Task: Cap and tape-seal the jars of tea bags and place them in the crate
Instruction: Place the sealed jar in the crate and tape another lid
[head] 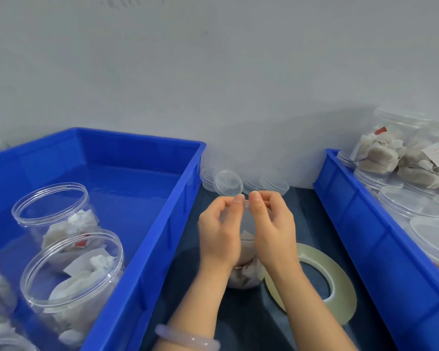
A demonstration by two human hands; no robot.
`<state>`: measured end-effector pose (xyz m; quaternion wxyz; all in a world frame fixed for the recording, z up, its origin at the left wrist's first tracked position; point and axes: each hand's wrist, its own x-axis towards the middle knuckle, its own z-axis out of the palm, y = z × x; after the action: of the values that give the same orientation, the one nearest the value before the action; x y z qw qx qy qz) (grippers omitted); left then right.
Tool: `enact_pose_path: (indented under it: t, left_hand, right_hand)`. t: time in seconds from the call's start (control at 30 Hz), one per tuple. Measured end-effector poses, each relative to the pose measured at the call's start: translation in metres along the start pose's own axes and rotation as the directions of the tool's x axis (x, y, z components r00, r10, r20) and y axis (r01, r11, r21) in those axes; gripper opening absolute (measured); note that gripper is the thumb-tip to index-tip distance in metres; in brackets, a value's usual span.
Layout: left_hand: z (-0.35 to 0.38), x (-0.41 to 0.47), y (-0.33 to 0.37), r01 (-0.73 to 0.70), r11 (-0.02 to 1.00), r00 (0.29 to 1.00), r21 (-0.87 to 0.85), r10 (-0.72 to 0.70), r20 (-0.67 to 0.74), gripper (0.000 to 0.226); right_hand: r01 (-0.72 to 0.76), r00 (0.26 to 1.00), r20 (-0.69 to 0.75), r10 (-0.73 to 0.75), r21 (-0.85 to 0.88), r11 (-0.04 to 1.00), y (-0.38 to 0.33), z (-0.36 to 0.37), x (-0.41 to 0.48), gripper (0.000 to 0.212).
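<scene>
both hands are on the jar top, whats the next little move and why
Probably finish closing the jar: the left hand and right hand both pinch its top rim as it stands on the table, though whether it is capped yet is unclear. The tape roll lies untouched beside it, so taping comes after.

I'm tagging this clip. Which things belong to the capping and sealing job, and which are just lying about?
Job: left hand and right hand gripping the jar; tape roll; spare lids; open jars in left crate; capped jars in right crate.
Just there: bracelet on the left wrist; wall.
</scene>
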<state>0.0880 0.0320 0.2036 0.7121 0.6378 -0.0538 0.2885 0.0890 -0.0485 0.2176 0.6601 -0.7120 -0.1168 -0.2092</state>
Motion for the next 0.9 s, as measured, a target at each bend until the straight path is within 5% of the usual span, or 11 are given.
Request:
enact_pose_path:
  t: [0.13, 0.3, 0.5, 0.9]
  left_hand:
    - [-0.009, 0.002, -0.01, 0.014, 1.0, 0.998, -0.024, -0.013, 0.064, 0.043]
    - [-0.008, 0.004, -0.019, 0.161, 0.977, 0.982, -0.137, -0.145, 0.121, 0.049]
    - [-0.008, 0.003, -0.018, 0.146, 0.975, 0.987, -0.17, -0.131, 0.095, 0.037]
    - [-0.009, 0.004, -0.02, 0.166, 0.971, 0.983, -0.172, -0.15, 0.102, 0.03]
  right_hand:
    - [-0.036, 0.999, 0.003, 0.036, 0.068, 0.997, 0.004, -0.003, -0.002, 0.028]
    - [-0.132, 0.989, 0.078, 0.124, 0.116, 0.984, 0.01, -0.008, -0.001, 0.066]
    - [-0.129, 0.991, 0.028, 0.127, 0.11, 0.985, 0.013, -0.006, 0.001, 0.021]
    - [-0.097, 0.995, -0.01, 0.099, 0.117, 0.988, 0.015, -0.005, 0.0, 0.029]
